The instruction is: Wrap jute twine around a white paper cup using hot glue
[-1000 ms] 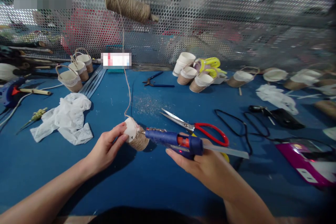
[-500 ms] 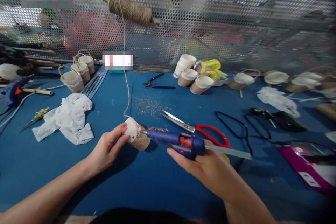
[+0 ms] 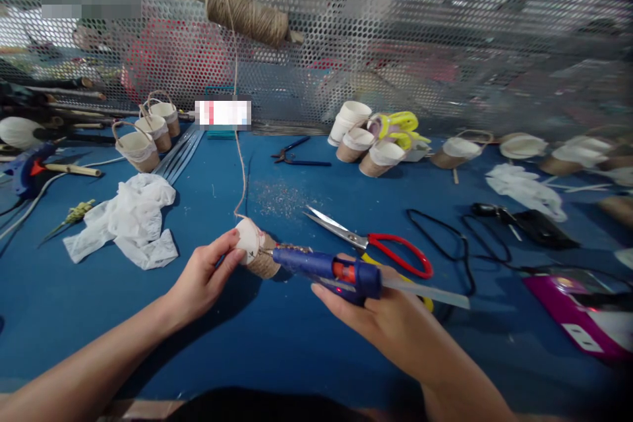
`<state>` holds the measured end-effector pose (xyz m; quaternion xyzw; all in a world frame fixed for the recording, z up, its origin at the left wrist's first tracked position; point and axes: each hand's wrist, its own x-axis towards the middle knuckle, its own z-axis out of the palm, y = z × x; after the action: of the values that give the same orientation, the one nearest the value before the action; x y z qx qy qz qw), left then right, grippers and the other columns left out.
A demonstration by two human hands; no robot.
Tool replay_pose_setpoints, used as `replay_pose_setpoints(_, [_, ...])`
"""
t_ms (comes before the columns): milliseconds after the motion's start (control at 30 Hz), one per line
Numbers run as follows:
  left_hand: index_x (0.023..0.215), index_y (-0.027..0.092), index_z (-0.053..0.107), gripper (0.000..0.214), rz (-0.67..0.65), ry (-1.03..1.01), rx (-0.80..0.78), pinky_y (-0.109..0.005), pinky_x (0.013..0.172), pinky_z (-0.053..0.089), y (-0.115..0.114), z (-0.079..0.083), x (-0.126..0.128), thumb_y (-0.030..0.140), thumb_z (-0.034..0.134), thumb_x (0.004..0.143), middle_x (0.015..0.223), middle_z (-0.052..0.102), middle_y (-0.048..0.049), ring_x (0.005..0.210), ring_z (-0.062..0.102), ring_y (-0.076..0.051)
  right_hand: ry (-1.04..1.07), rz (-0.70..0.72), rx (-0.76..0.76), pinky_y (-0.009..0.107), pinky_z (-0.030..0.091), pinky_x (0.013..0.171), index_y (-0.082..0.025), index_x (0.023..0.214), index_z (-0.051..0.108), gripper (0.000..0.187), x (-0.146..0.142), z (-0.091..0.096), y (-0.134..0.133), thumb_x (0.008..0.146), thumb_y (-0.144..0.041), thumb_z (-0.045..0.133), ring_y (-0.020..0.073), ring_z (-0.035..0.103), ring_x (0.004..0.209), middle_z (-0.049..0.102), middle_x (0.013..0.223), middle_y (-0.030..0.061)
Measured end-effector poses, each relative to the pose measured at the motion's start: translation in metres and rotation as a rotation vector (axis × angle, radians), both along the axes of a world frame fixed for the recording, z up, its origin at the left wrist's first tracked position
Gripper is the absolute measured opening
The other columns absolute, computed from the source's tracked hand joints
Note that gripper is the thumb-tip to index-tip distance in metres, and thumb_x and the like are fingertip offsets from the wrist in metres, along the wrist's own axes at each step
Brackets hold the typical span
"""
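Observation:
Between the thumb and fingers of my left hand (image 3: 210, 273) is a small paper cup (image 3: 247, 237), tilted on its side. Twine covers the part of the cup away from those fingers. A strand of twine (image 3: 241, 168) runs from the cup up to a spool (image 3: 247, 13). My right hand (image 3: 390, 316) is closed around a blue hot glue gun (image 3: 321, 265), with a clear glue stick (image 3: 435, 293) sticking out of its back. The nozzle points left and is at the cup's side; whether it touches is hard to tell.
Red-handled scissors (image 3: 366, 241) lie beyond the glue gun, with pliers (image 3: 301, 155) farther back. Wrapped cups (image 3: 378, 158) stand at the rear. White cloth (image 3: 133, 217) lies left, near another glue gun (image 3: 24, 171). A purple power strip (image 3: 558, 310) and black cords are at right.
The glue gun and my right hand have shifted slightly left, the nozzle moving along the cup's side. My left hand keeps its hold on the cup.

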<state>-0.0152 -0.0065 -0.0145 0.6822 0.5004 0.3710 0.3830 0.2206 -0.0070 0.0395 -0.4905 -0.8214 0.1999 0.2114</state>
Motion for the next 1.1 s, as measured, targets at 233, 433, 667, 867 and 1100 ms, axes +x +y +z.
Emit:
replay_pose_setpoints(233, [0.087,0.013,0.057,0.025,0.006,0.022,0.001,-0.022,0.076,0.044,-0.0007,-0.002,-0.0008,0.028,0.038,0.088,0.088,0.063,-0.0047,0.085,0.057,-0.015,-0.006,0.031,0.021,0.026,0.048,0.057,-0.022,0.07,0.061,0.015,-0.0017,0.0046,0.0007,0.079,-0.029,0.051,0.0141,0.06,0.057,0.065,0.065,-0.0013])
replay_pose_setpoints(433, [0.092,0.014,0.057,0.021,-0.049,0.017,0.053,-0.032,0.096,0.039,-0.0004,-0.0007,-0.0028,0.025,0.039,0.087,0.096,0.068,-0.0073,0.106,0.056,-0.021,0.049,-0.023,0.02,0.023,0.046,0.047,-0.024,0.057,0.058,0.025,0.0034,0.0024,0.0034,0.078,-0.034,0.051,0.014,0.058,0.05,0.056,0.047,-0.0031])
replay_pose_setpoints(667, [0.085,0.015,0.056,0.017,-0.084,0.021,0.122,-0.035,0.098,0.039,-0.0005,0.0026,-0.0027,0.021,0.04,0.086,0.093,0.069,-0.0079,0.107,0.057,-0.023,0.095,-0.064,-0.098,0.022,0.042,0.04,-0.024,0.056,0.055,0.025,0.0056,0.0008,0.0032,0.078,-0.035,0.053,0.0128,0.052,0.04,0.044,0.035,-0.0061])
replay_pose_setpoints(867, [0.088,0.015,0.055,0.016,-0.136,0.005,0.177,-0.034,0.101,0.037,-0.0001,0.0055,-0.002,0.016,0.039,0.085,0.09,0.069,-0.0064,0.1,0.061,-0.019,0.075,-0.068,-0.152,0.021,0.041,0.04,-0.022,0.052,0.048,0.029,0.0058,0.0002,0.0058,0.078,-0.034,0.052,0.0097,0.047,0.036,0.046,0.037,-0.0069])
replay_pose_setpoints(1100, [0.088,0.016,0.057,0.018,-0.124,0.019,0.161,-0.037,0.102,0.037,-0.0003,0.0058,-0.0015,0.018,0.039,0.086,0.096,0.068,-0.0077,0.103,0.06,-0.02,0.073,-0.06,-0.154,0.022,0.043,0.041,-0.022,0.055,0.051,0.025,0.0053,0.003,0.0057,0.078,-0.033,0.053,0.0107,0.05,0.04,0.048,0.04,-0.0066])
